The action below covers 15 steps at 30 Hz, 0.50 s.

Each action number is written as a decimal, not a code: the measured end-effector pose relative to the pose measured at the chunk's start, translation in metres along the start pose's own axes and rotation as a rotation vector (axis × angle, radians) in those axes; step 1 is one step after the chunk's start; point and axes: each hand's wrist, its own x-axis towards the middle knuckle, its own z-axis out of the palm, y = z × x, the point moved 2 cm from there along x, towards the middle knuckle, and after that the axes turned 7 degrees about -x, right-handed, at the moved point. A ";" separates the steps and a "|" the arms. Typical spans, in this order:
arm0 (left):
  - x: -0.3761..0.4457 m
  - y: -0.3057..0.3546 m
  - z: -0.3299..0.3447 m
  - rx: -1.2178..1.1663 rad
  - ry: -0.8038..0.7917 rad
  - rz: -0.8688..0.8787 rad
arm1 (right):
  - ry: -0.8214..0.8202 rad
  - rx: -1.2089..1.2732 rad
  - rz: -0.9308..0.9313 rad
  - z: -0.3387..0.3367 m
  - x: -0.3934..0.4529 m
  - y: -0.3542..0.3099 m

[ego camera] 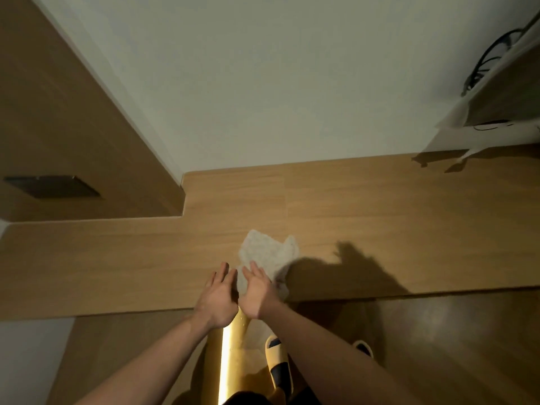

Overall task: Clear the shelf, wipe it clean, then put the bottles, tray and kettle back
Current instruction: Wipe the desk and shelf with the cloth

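The wooden shelf [365,229] runs across the view as a long, pale board with a step cut into its far left edge, and its top is bare apart from one white cloth [267,252]. The cloth lies crumpled near the front edge, a little right of the middle of the frame, with one corner sticking up at its far right side. No writing, label or brand can be read on anything here.

The right hand [257,290] lies flat on the near part of the cloth, palm down, fingers straight and close together, pressing on it without curling round it. The left hand [217,296] sits just beside it, touching or nearly touching the cloth's left edge; its fingers are also stretched out and slightly spread, resting on the wood and holding nothing. Both forearms reach up from the bottom of the frame and angle towards each other, so the wrists meet almost side by side at the shelf's front edge. The hands cast a dark shadow to the right across the board.

Behind the shelf rises a white wall [248,83]. At upper right a higher white ledge carries a black cable [491,57]. Below the shelf, on the dark floor, a yellow slipper [279,366] shows between the arms
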 end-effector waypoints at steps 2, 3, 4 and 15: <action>-0.006 -0.008 -0.004 -0.028 0.041 -0.038 | 0.040 0.083 -0.094 -0.005 -0.002 -0.005; -0.010 -0.008 -0.007 -0.043 0.059 -0.041 | 0.108 0.101 -0.146 -0.014 -0.008 -0.003; -0.014 -0.007 -0.009 -0.045 0.081 -0.021 | 0.182 0.088 -0.188 -0.024 -0.015 0.004; 0.036 0.060 0.047 0.297 -0.145 0.330 | 0.349 -0.156 0.241 -0.059 -0.059 0.167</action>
